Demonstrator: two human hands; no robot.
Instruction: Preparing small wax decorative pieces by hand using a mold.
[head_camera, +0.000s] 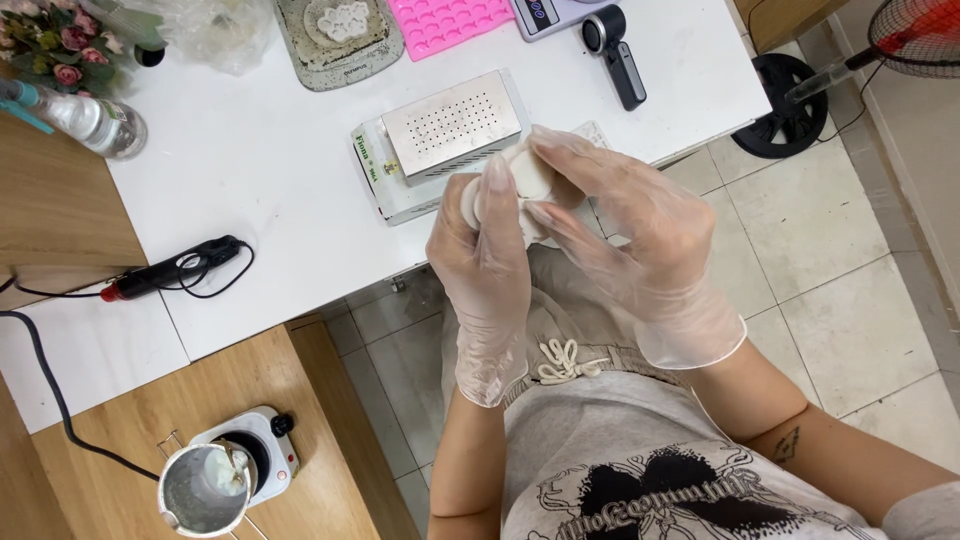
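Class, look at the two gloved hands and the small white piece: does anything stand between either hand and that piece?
Nothing visible does. The left hand and right hand both already grip the white piece directly, apart from their clear gloves.

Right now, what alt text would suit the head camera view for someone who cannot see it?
Two clear-gloved hands, left hand and right hand, grip a small white moulded piece together above a white table. A perforated metal box, pink mould and metal jug on a hotplate lie around.

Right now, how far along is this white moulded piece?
Done: a white cast piece sits on the grey mat. In hand: left hand and right hand, gloved, hold a white mould above the white table. Left: the metal jug holds some white material.
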